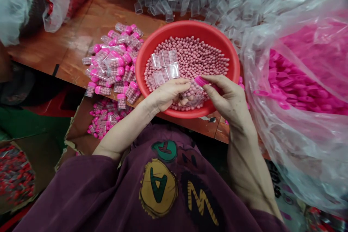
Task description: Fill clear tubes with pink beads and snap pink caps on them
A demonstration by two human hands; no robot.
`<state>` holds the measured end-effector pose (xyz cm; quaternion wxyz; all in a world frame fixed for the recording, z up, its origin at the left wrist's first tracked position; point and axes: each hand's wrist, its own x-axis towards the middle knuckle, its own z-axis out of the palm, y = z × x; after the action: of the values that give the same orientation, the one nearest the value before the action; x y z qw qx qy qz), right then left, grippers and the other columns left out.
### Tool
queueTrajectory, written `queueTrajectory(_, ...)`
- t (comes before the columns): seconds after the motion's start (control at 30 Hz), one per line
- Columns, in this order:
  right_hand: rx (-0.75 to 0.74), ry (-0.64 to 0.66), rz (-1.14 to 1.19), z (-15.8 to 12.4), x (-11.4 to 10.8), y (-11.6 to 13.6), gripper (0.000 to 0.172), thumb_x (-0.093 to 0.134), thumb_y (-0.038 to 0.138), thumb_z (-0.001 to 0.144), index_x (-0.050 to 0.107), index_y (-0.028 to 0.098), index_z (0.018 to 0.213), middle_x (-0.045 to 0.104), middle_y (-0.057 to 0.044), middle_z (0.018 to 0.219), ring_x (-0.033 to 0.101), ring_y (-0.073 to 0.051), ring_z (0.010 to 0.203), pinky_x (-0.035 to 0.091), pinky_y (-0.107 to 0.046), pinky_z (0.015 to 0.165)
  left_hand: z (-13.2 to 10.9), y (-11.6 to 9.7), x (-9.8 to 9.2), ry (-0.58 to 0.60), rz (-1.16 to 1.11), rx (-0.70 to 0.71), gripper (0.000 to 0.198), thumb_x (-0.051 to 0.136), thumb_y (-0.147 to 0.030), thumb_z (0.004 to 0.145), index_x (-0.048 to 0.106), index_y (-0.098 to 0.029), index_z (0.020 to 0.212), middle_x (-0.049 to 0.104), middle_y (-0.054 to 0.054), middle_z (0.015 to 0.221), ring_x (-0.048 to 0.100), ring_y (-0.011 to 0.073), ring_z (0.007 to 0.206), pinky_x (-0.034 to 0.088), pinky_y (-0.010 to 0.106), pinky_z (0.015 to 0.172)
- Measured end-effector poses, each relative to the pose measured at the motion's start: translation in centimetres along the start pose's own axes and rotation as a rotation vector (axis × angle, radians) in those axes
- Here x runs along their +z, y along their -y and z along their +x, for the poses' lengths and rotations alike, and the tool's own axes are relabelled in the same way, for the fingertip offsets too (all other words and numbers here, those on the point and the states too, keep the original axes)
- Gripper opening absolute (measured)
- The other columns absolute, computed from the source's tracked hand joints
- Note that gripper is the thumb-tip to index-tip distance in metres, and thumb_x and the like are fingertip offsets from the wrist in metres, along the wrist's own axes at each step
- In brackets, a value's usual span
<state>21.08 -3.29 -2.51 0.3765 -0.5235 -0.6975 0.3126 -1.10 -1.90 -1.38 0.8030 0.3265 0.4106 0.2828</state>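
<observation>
My left hand (171,94) is over the near side of a red basin (187,114), its fingers curled around what looks like a clear plastic tube (195,92) of pink beads, partly hidden. Between thumb and fingers, my right hand (227,96) pinches a bright pink cap (200,81) close to the tube's end. Small round pink beads (201,58) fill much of the basin. On the beads, at the left, lie several clear tubes (164,59).
Left of the basin is a pile of pink-capped, bead-filled tubes (116,58), with more in a cardboard box (78,123) below. Loose clear tubes (174,1) spread behind. A plastic bag (272,130) of pink caps (301,87) stands at right. Another box (46,152) holds red pieces.
</observation>
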Motion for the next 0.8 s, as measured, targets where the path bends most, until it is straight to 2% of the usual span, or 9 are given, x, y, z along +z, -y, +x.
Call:
queueTrajectory(0.07, 0.007, -0.01, -0.03, 0.0, 0.0, 0.2, 0.028, 0.073, 0.04, 0.106, 0.085, 0.035, 0.131, 0.088, -0.006, 0.125, 0.083, -0.03, 0.116, 0.069, -0.053, 0.111, 0.0, 0.0, -0.1, -0.001, -0.012, -0.02, 0.022, 0.076, -0.038, 0.106, 0.066, -0.02, 0.101, 0.071, 0.002, 0.083, 0.057, 0.0102, 0.06, 0.044, 0.029, 0.061)
queueTrajectory(0.17, 0.018, -0.099, -0.034, -0.3, 0.3, 0.2, 0.031, 0.069, 0.04, 0.109, 0.081, 0.032, 0.136, 0.086, -0.007, 0.13, 0.082, -0.03, 0.119, 0.069, -0.051, 0.108, 0.0, 0.2, -0.2, -0.01, -0.04, 0.0, 0.022, 0.078, -0.038, 0.105, 0.065, -0.021, 0.104, 0.07, 0.001, 0.083, 0.064, 0.012, 0.064, 0.047, 0.029, 0.061)
queueTrajectory(0.3, 0.021, -0.141, 0.055, -0.7, 0.9, -0.4, 0.034, 0.073, 0.047, 0.108, 0.076, 0.032, 0.138, 0.083, -0.007, 0.133, 0.08, -0.028, 0.121, 0.068, -0.049, 0.111, 0.0, 0.7, -0.5, 0.0, -0.103, 0.057, 0.022, 0.083, -0.034, 0.101, 0.067, -0.021, 0.109, 0.076, 0.003, 0.093, 0.075, 0.0155, 0.081, 0.057, 0.03, 0.073)
queueTrajectory(0.4, 0.009, -0.135, 0.097, -0.5, 0.8, -0.6, 0.036, 0.08, 0.057, 0.105, 0.08, 0.03, 0.13, 0.084, -0.007, 0.126, 0.081, -0.027, 0.116, 0.069, -0.047, 0.107, 0.0, 1.0, -0.7, 0.032, -0.182, 0.128, 0.03, 0.09, -0.038, 0.097, 0.07, -0.019, 0.109, 0.082, 0.007, 0.101, 0.08, 0.0185, 0.092, 0.06, 0.029, 0.08)
queueTrajectory(0.53, -0.035, -0.175, 0.137, 0.1, 0.8, -0.6, 0.035, 0.077, 0.062, 0.11, 0.086, 0.029, 0.115, 0.082, -0.006, 0.114, 0.08, -0.025, 0.108, 0.068, -0.045, 0.103, 0.2, 1.4, -0.7, 0.025, -0.257, 0.129, 0.026, 0.09, -0.035, 0.098, 0.074, -0.016, 0.106, 0.082, 0.006, 0.096, 0.08, 0.0183, 0.087, 0.06, 0.028, 0.076)
queueTrajectory(0.7, -0.002, -0.153, 0.291, 0.9, 2.1, -1.0, 0.038, 0.076, 0.063, 0.11, 0.082, 0.034, 0.135, 0.079, -0.002, 0.103, 0.078, -0.022, 0.09, 0.07, -0.042, 0.085, 0.3, 0.9, -0.1, -0.028, -0.287, 0.07, 0.009, 0.074, -0.019, 0.105, 0.078, -0.013, 0.111, 0.084, 0.008, 0.097, 0.077, 0.0151, 0.079, 0.06, 0.028, 0.074)
queueTrajectory(0.8, 0.007, -0.113, 0.283, 1.1, 2.6, -1.1, 0.035, 0.076, 0.061, 0.11, 0.083, 0.032, 0.128, 0.082, -0.003, 0.107, 0.079, -0.021, 0.09, 0.07, -0.04, 0.085, 0.2, 0.3, 0.2, -0.053, -0.296, 0.055, 0.016, 0.064, -0.014, 0.107, 0.079, -0.011, 0.113, 0.083, 0.009, 0.095, 0.075, 0.0148, 0.075, 0.058, 0.026, 0.069)
